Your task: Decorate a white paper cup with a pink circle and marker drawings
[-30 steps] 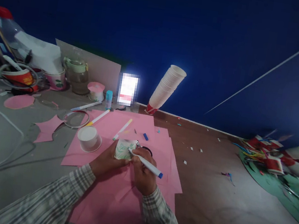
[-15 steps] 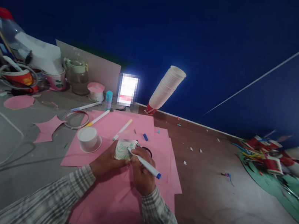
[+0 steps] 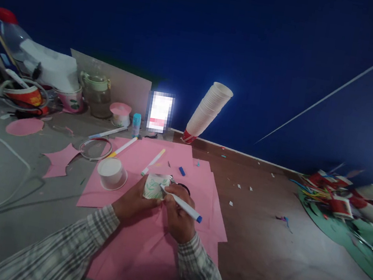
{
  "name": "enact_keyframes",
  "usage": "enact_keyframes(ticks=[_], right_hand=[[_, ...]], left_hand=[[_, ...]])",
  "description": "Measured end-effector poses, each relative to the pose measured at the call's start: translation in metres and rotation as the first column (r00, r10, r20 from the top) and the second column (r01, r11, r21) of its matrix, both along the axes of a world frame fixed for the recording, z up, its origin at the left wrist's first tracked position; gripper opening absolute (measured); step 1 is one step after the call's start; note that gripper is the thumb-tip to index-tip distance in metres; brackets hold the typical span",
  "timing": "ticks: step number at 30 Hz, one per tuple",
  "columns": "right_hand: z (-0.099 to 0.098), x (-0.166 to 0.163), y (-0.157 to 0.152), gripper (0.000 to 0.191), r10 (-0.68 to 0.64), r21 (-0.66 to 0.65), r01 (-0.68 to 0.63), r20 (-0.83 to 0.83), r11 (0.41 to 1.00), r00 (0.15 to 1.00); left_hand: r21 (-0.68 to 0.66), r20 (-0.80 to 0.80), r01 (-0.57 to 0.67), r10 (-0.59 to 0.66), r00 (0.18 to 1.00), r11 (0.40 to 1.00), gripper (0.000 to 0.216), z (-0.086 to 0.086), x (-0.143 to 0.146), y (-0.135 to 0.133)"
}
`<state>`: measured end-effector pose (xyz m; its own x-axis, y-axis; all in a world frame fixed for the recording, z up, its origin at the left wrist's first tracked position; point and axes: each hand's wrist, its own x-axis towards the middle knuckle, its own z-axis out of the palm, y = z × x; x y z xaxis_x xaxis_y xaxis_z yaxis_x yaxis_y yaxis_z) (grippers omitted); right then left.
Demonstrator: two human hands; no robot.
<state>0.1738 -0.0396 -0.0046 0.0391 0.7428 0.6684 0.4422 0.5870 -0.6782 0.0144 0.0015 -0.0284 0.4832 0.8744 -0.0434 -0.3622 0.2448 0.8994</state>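
Note:
My left hand [image 3: 135, 201] is wrapped round a small white paper cup [image 3: 154, 186] with green marks on its side, held over pink paper sheets [image 3: 142, 246]. My right hand [image 3: 178, 216] grips a white marker with a blue end [image 3: 183, 205], and its tip touches the cup's side. Both sleeves are plaid. A second white cup [image 3: 110, 173] stands upside down on the pink paper to the left. Two more markers [image 3: 153, 161] lie on the paper beyond the cup, beside a small blue cap [image 3: 182, 171].
A leaning stack of white cups [image 3: 208, 110] stands by the blue wall. At the far left are a bottle, bowls and a jar [image 3: 95, 91], a wire ring [image 3: 95, 149] and pink cut-outs [image 3: 59, 160]. A heap of cups and green paper [image 3: 347, 211] lies at the right.
Almost nothing differs. The marker tip in my right hand has shifted slightly against the cup, and the view has moved a little.

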Motion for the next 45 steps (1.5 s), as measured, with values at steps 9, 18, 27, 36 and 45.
enact_keyframes(ticks=[9, 18, 27, 36, 45], right_hand=[[0.001, 0.001, 0.000, 0.019, 0.000, -0.066, 0.001, 0.019, 0.998, 1.000], [0.004, 0.001, 0.001, 0.020, 0.006, -0.031, -0.005, 0.025, 0.999, 1.000], [0.003, 0.002, 0.002, 0.018, 0.012, -0.098, -0.014, -0.016, 0.995, 1.000], [0.005, 0.001, 0.004, 0.017, 0.044, -0.126, -0.049, -0.045, 0.991, 0.998], [-0.014, 0.007, 0.004, 0.026, 0.039, -0.215, -0.198, -0.580, 0.956, 0.814]], left_hand=[[0.029, -0.047, -0.009, 0.011, 0.999, 1.000, 0.065, 0.001, 0.000, 0.001], [0.052, -0.012, -0.006, 0.007, 1.000, 0.999, 0.059, 0.005, 0.001, 0.002], [0.057, -0.041, -0.012, 0.014, 0.999, 0.998, 0.060, 0.001, 0.001, 0.003], [0.092, -0.024, -0.023, 0.025, 0.999, 0.995, 0.057, 0.007, 0.003, 0.003], [-0.083, 0.068, 0.010, -0.004, 0.998, 0.997, 0.064, 0.010, 0.003, -0.001]])
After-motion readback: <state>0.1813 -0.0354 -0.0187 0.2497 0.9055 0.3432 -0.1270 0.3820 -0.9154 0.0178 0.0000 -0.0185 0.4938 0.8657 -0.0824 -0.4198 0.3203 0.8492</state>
